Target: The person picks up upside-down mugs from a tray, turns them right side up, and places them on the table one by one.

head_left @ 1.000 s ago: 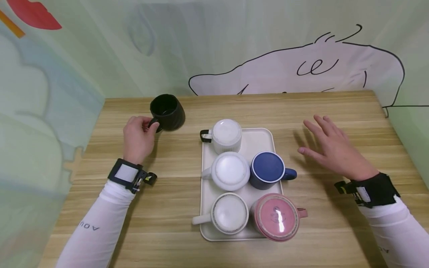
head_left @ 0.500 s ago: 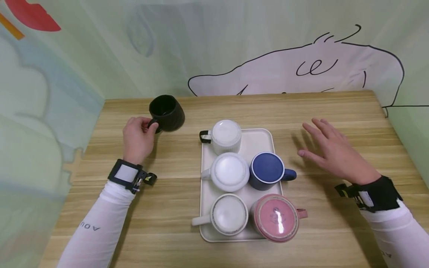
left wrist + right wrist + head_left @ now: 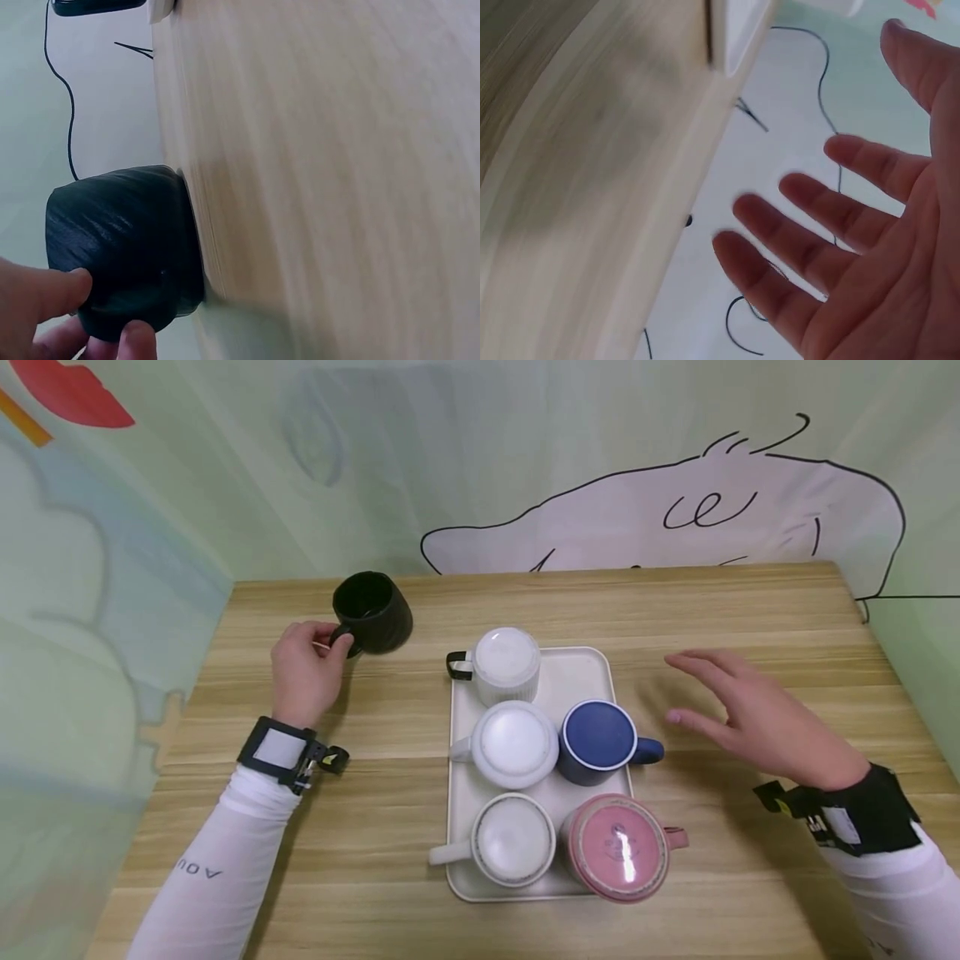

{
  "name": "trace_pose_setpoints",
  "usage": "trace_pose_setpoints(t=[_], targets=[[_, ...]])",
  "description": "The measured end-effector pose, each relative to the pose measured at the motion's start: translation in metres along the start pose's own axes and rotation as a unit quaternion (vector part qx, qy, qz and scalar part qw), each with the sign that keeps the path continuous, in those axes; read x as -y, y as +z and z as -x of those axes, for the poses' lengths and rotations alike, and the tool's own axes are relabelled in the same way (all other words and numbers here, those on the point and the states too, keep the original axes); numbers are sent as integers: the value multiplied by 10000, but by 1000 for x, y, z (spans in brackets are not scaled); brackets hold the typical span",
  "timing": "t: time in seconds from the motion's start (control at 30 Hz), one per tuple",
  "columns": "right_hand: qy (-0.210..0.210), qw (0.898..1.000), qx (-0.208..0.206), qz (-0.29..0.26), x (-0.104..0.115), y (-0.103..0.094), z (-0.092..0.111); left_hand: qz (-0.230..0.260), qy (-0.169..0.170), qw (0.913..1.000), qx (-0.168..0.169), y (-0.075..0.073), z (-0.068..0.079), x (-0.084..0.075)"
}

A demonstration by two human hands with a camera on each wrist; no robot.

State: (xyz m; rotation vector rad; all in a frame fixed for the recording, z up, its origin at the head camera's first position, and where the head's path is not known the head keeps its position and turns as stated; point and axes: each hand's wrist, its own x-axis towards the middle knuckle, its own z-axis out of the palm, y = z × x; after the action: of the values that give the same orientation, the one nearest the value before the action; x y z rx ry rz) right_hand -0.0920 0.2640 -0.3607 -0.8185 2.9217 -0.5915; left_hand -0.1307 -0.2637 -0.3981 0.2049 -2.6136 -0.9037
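Note:
A black mug (image 3: 381,618) stands upright near the far left edge of the table, its dark inside showing. My left hand (image 3: 306,672) pinches its handle between thumb and fingers; the left wrist view shows the mug's ridged side (image 3: 120,225) close up. To the right of the tray my right hand (image 3: 757,718) hovers over the table, fingers extended and thumb apart, holding nothing. Nearest to it is a blue mug (image 3: 598,735), upside down on the tray with its handle pointing right.
The white tray (image 3: 573,662) also bears a white mug with a black-tipped handle (image 3: 507,660), a plain white mug (image 3: 516,745), another white mug (image 3: 514,842) and a pink mug (image 3: 621,847), all upside down. A printed cloth (image 3: 585,468) hangs behind the wooden table (image 3: 375,827).
My right hand has turned and drawn slightly nearer, its wrist shifting down and right. The left hand and black mug stay almost where they were.

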Motion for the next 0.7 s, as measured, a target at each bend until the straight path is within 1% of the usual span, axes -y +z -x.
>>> trace_pose_setpoints(t=[0.17,0.27,0.4,0.53,0.7], targets=[[-413,9990,67,-135,12,-2,2,53,-51,9998,-171,-5,2,-5],[-605,9980,107,-175,19,-2,3,135,25,9993,-346,-9,3,-10],[-841,9961,137,-214,25,-1,4,159,247,9984,-482,-13,4,-19],[-1028,9943,135,-266,28,0,5,86,500,9978,-438,-17,8,-31],[-1131,9932,94,-263,30,1,6,48,872,9954,-394,-19,16,-45]])
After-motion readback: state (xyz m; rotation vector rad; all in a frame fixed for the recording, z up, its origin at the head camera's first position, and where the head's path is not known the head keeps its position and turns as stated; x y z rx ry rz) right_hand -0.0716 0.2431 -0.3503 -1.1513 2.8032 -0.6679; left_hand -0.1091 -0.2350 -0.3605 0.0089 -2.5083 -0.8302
